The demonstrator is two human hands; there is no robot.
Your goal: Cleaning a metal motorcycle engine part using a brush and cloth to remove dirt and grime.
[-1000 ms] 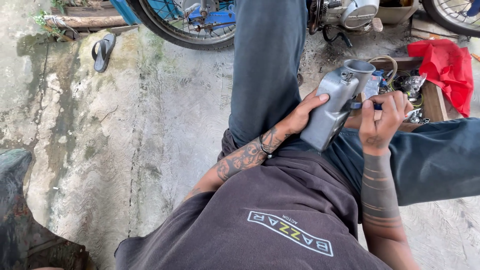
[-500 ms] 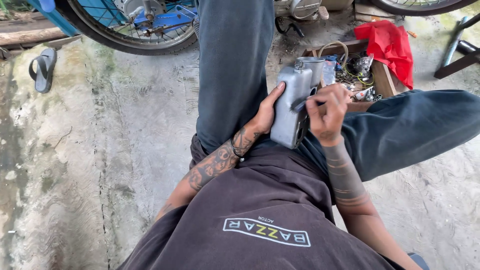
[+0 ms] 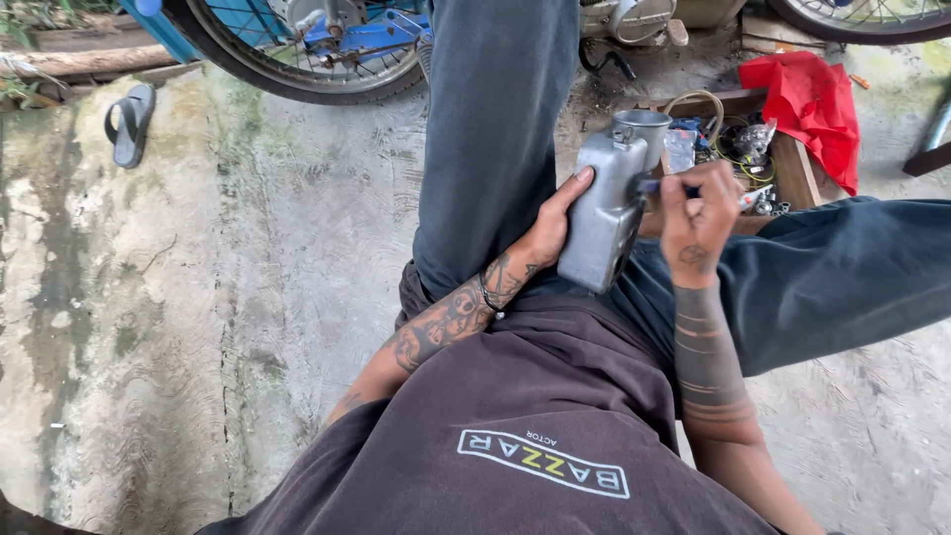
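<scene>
The left hand point(image 3: 551, 230) is clamping the grey metal casting point(image 3: 606, 203) from its left side, propped on the lap, long axis tilting up and away. The right hand point(image 3: 696, 216), touching its right face, is pinching 1 small dark tool point(image 3: 656, 185) against it. The casting is looking dull, scuffed, round-mouthed on top.

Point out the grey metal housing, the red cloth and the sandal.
grey metal housing point(image 3: 606, 213): head view, on its flat side face.
red cloth point(image 3: 814, 107): head view, on the middle of the folds.
sandal point(image 3: 130, 123): head view, on its strap.
</scene>
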